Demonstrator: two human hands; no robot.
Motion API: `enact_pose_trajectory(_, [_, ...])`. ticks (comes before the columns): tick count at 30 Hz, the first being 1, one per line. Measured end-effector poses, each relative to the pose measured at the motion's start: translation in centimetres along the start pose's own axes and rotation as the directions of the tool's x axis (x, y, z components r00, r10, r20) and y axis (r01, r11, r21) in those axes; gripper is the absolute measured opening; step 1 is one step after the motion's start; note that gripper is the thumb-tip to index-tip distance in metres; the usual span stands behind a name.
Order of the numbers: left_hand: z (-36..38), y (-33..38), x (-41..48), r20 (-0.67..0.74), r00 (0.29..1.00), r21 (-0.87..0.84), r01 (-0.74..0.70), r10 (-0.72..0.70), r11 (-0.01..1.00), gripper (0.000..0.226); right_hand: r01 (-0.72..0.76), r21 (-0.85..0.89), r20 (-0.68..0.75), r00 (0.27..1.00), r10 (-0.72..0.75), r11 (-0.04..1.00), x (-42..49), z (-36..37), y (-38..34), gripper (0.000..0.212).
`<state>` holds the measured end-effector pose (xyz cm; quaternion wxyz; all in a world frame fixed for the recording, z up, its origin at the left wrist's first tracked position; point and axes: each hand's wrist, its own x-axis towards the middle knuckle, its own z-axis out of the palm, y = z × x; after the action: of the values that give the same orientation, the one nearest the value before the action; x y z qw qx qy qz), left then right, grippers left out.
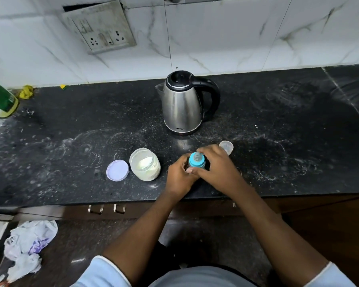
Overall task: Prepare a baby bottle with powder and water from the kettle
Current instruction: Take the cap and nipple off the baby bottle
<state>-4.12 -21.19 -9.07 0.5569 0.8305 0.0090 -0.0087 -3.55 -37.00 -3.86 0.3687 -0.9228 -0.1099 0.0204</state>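
Step in hand: working the screw top of the baby bottle [197, 158], which stands near the counter [71, 125] front edge, about midway along it. Your left hand [179, 175] wraps the bottle body. Your right hand [216, 164] curls its fingers round the blue collar [192, 163], the teat poking up between them.

Cannot tell whether the collar is going on or coming off. The powder jar [144, 167] stands open just beside the bottle toward the left end, its lid [117, 170] flat on the counter next to it. A clear cap [226, 147] lies just behind your right hand. The kettle [182, 102] stands closed toward the back edge, handle to the right.

Next move, as I judge it: keep the body steady and twist only the collar.

Hidden: both hands cover the bottle body, so its contents cannot be read. The powder level shows only dimly. No scoop is visible.
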Motion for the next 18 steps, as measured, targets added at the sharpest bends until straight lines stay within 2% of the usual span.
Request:
enact_pose_trajectory(4, [0.0,0.0,0.1,0.004,1.0,0.001,-0.006,0.006,1.0,0.048,-0.041,-0.068,-0.056,0.998,0.037,0.997,0.5,1.2,-0.1,0.066])
enact_pose_trajectory(7, [-0.1,-0.2,0.2,0.015,1.0,-0.012,-0.006,0.006,1.0,0.047,-0.024,-0.09,-0.058,0.998,0.018,0.996,0.8,1.3,-0.2,0.052])
enact_pose_trajectory(13, [0.2,-0.5,0.3,0.036,0.999,-0.037,-0.001,0.002,0.999,0.045,0.102,0.007,0.114,0.988,-0.102,0.995,1.9,-0.4,0.5,0.045])
enact_pose_trajectory(18, [-0.2,-0.5,0.6,0.072,0.997,-0.044,-0.006,0.009,0.999,0.045,0.13,0.043,0.168,0.976,-0.135,0.991,2.7,-0.9,0.9,0.041])
